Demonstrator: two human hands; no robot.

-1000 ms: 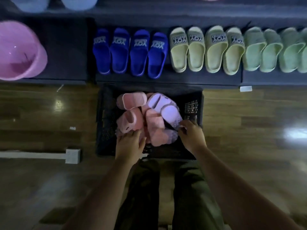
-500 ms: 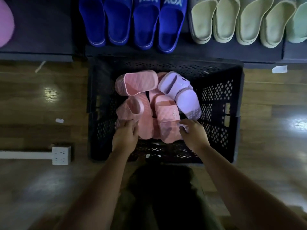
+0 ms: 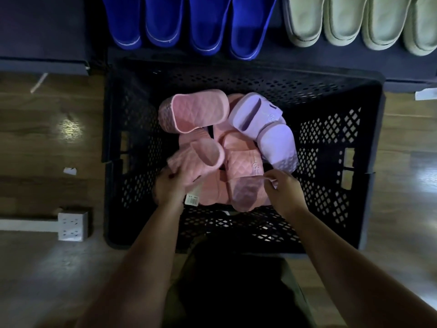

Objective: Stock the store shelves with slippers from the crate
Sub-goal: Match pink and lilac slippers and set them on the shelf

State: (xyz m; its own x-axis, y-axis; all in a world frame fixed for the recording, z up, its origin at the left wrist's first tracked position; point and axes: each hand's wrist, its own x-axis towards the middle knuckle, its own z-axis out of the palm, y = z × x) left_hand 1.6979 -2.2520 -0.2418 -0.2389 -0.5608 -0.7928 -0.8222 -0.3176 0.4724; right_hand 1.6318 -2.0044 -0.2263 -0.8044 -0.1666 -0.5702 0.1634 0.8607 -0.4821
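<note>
A black perforated crate (image 3: pixel 331 143) stands on the floor against the low shelf (image 3: pixel 42 31). Inside it lie several pink quilted slippers and two lilac slippers (image 3: pixel 264 124). My left hand (image 3: pixel 169 185) grips the heel end of one pink slipper (image 3: pixel 196 159), which has a white barcode tag hanging near my wrist. My right hand (image 3: pixel 282 188) pinches the edge of another pink slipper (image 3: pixel 246 176) lying sole-down in the middle. A third pink slipper (image 3: pixel 196 112) lies across the top left of the pile.
Blue slippers (image 3: pixel 189 22) and pale green slippers (image 3: pixel 359 22) line the shelf behind the crate. A white power strip (image 3: pixel 72 226) lies on the wooden floor to the left, with paper scraps nearby. My knees are just below the crate.
The camera has come closer to the crate. My left hand has taken hold of the pink slipper's heel and its tag now shows; my right hand has closed on the middle slipper's edge.
</note>
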